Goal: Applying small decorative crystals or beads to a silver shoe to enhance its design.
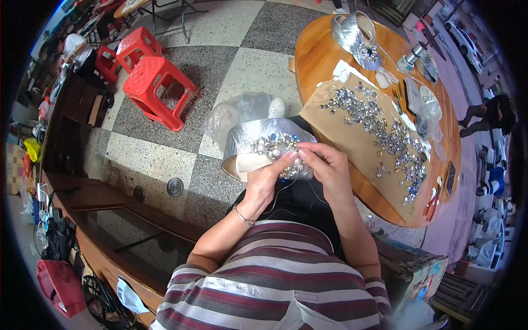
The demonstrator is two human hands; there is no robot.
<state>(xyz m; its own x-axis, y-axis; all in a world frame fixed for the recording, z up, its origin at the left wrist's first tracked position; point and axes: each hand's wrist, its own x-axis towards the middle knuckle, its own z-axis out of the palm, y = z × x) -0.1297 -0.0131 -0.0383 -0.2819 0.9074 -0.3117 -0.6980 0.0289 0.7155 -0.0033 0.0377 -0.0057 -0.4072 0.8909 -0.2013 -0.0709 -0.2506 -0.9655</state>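
Note:
A curved silver band (242,135) with a pale lining rests over my lap, a cluster of clear, silver and blue rhinestones (275,144) on its front. My left hand (263,180) is closed on the band's lower edge, its thumb against the stones. At the right end of the cluster, my right hand (330,169) pinches with thumb and fingertips close to my left thumb. What lies in that pinch is too small to make out. Thin pale thread (276,197) loops down below both hands.
To the right stands a round wooden table (313,41). Many loose rhinestones (363,107) lie on its brown paper (330,126), near another silver band (347,34) and red-handled tools (433,203). Left are red stools (151,82) and a wooden cabinet (137,220). A plastic bag (239,110) lies ahead.

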